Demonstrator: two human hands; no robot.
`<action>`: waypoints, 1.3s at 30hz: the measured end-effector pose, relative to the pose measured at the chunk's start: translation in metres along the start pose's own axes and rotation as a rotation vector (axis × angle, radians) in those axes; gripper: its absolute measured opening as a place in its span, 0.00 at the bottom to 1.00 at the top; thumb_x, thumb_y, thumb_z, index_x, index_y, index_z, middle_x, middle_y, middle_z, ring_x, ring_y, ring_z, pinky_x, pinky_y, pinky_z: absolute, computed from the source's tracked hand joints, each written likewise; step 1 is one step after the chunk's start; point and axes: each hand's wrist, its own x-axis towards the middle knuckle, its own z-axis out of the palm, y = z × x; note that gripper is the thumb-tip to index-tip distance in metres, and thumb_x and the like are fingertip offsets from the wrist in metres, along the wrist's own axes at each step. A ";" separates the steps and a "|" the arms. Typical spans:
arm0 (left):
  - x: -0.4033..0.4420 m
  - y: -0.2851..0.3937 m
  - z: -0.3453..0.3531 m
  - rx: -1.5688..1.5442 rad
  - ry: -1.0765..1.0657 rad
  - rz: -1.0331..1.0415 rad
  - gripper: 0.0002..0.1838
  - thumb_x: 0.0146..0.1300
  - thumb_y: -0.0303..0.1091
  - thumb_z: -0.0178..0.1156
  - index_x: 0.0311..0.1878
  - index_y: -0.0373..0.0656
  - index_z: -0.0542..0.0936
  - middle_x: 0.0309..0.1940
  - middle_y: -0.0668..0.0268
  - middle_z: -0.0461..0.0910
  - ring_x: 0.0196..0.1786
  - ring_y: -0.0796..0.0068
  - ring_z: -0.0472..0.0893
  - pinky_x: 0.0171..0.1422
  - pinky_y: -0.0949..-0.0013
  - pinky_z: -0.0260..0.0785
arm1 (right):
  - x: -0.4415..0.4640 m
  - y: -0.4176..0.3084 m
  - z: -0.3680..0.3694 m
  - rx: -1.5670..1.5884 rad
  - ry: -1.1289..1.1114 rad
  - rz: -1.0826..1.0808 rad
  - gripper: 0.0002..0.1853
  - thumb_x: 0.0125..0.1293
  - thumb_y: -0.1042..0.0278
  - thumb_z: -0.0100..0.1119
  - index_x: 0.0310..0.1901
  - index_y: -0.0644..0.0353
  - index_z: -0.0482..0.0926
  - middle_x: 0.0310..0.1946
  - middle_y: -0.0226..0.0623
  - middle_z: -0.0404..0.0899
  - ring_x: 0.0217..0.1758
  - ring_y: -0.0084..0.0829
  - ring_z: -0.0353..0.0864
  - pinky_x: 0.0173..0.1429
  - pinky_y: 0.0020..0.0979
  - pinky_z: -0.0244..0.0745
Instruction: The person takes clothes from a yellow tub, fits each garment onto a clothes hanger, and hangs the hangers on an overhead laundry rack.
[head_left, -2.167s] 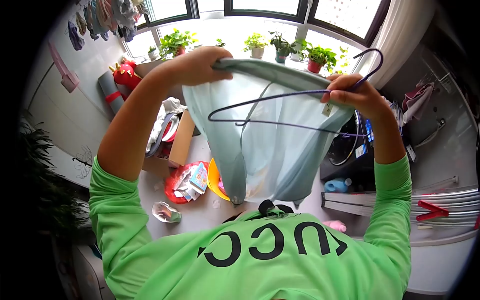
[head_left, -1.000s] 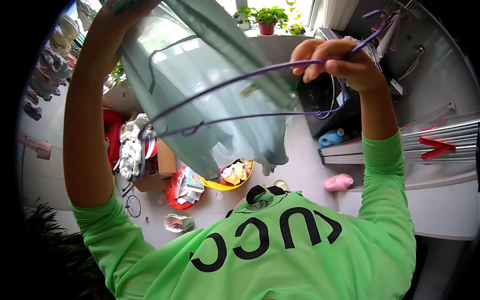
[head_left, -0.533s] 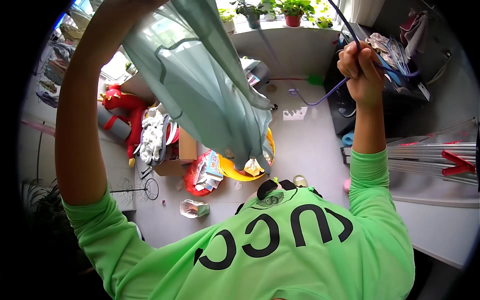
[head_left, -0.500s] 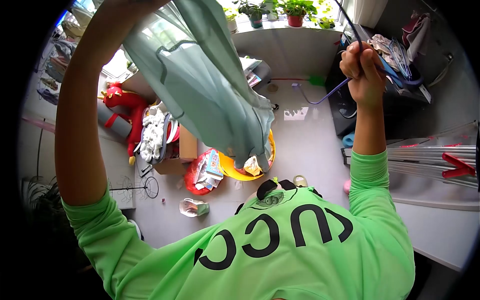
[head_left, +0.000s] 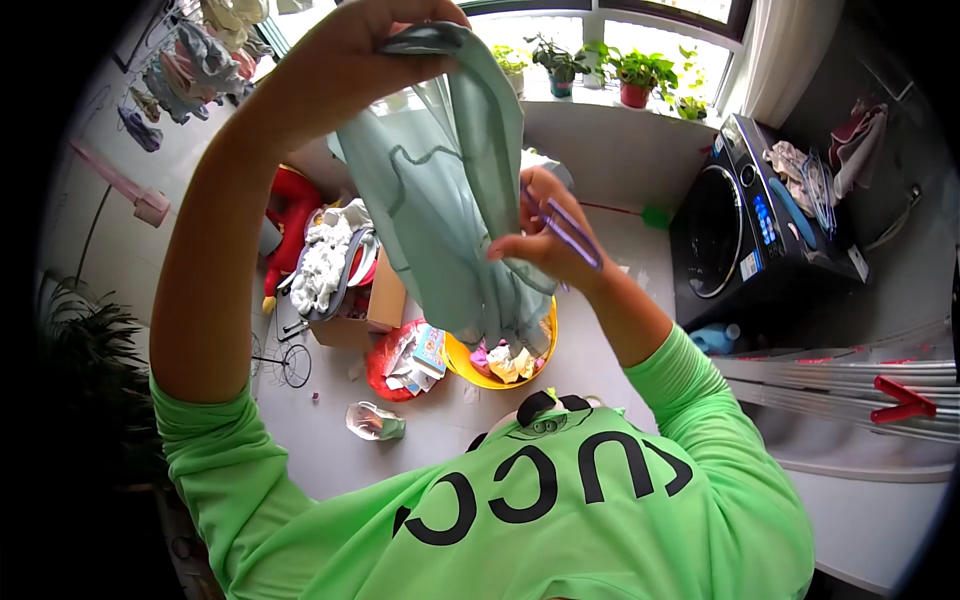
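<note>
The left hand (head_left: 372, 52) pinched the top of a pale green cloth (head_left: 428, 205), which hung before a yellow basin (head_left: 482, 374). The right hand (head_left: 540, 238), a purple hanger (head_left: 574, 241) across it, was at the cloth's side. Plants (head_left: 642, 70) stood on the sill (head_left: 596, 104) beyond.

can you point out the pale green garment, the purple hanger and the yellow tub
Pale green garment (head_left: 440, 205), head view: on the hanging fabric
Purple hanger (head_left: 588, 254), head view: on its bar
Yellow tub (head_left: 464, 366), head view: on its lower-left rim
</note>
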 end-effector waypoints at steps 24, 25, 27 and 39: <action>-0.029 -0.112 0.070 0.273 0.057 -0.037 0.13 0.64 0.38 0.60 0.45 0.40 0.75 0.31 0.53 0.79 0.36 0.53 0.80 0.40 0.59 0.70 | 0.037 -0.118 -0.096 -0.399 -0.454 0.294 0.09 0.60 0.70 0.66 0.32 0.68 0.80 0.21 0.20 0.70 0.27 0.12 0.65 0.30 0.21 0.64; -0.023 -0.114 0.077 0.249 -0.053 -0.118 0.22 0.63 0.41 0.61 0.56 0.41 0.71 0.45 0.49 0.78 0.49 0.51 0.78 0.52 0.58 0.70 | 0.037 -0.112 -0.099 -0.307 -0.426 0.336 0.09 0.60 0.70 0.67 0.32 0.68 0.80 0.21 0.20 0.70 0.27 0.12 0.66 0.30 0.21 0.64; -0.018 -0.116 0.084 0.272 -0.154 -0.101 0.35 0.61 0.43 0.62 0.68 0.41 0.62 0.62 0.45 0.68 0.64 0.51 0.68 0.68 0.59 0.61 | 0.035 -0.103 -0.102 -0.230 -0.344 0.299 0.09 0.60 0.70 0.67 0.33 0.69 0.80 0.22 0.20 0.73 0.28 0.11 0.67 0.30 0.19 0.64; -0.013 0.010 0.093 0.289 0.040 0.033 0.14 0.61 0.29 0.58 0.50 0.41 0.77 0.37 0.54 0.81 0.41 0.53 0.81 0.45 0.61 0.73 | 0.013 -0.117 -0.120 -0.687 -0.017 -0.150 0.14 0.64 0.63 0.63 0.42 0.66 0.79 0.30 0.31 0.76 0.37 0.21 0.74 0.41 0.23 0.69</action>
